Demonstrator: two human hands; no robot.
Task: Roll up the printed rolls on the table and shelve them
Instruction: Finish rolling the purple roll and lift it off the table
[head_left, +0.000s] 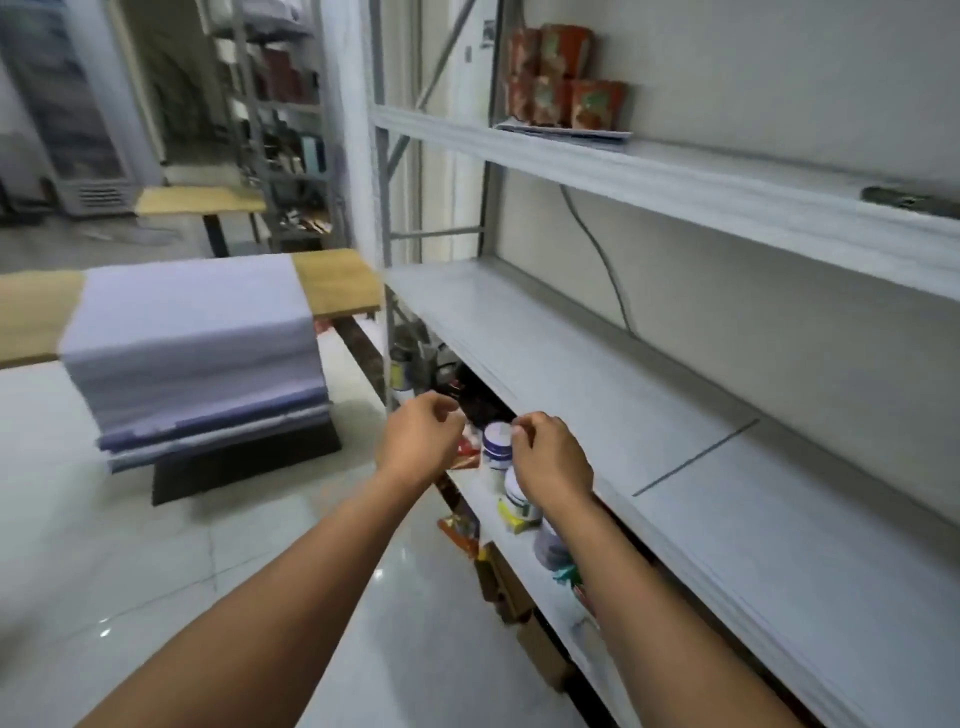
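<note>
Rightward, most of the view is taken up by a grey metal shelving rack, whose middle shelf is seen running from the far upright down to the lower right corner. A pale tiled floor is spread below and to the left. Beyond it, a wooden surface is set with its end just beside the rack's upright. The printed sheet, pale lilac and blurred, is laid across this surface and is hung over the near edge, with its lower end gathered in loose folds or turns above a dark base; whether that end is rolled cannot be told. Both forearms are stretched forward in the lower centre. The left hand is held in the air near the front edge of the middle shelf, its fingers loosely curled with nothing seen in them. The right hand is held just beside it, against the shelf's front edge, likewise loosely curled and gripping nothing. Red packets are stacked on the upper shelf. White jars are stood on the lower shelf, partly covered by the right hand.
</note>
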